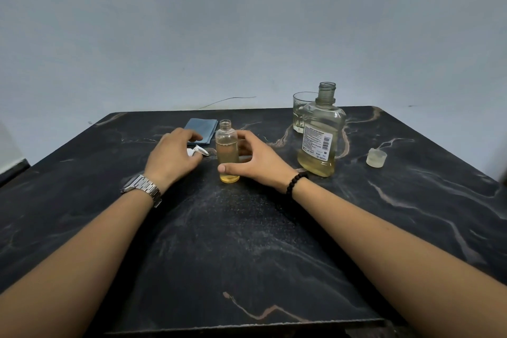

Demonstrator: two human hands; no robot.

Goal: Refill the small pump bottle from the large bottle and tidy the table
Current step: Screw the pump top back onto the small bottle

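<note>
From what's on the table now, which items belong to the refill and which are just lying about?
Job:
small clear bottle of yellow liquid, uncapped
white pump head
large clear bottle with label, open
translucent cap
folded blue cloth

Lying about:
clear drinking glass behind large bottle
thin wire at wall

small bottle (227, 151) centre of table (247, 255), large bottle (319, 134) right, cloth (200, 129) behind-left

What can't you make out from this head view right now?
- Pump head: mostly hidden under the left hand.
- Large bottle label text: too small to read.
- Glass: partly hidden behind the large bottle.
- Small bottle: right hand grip contact unclear.
</note>
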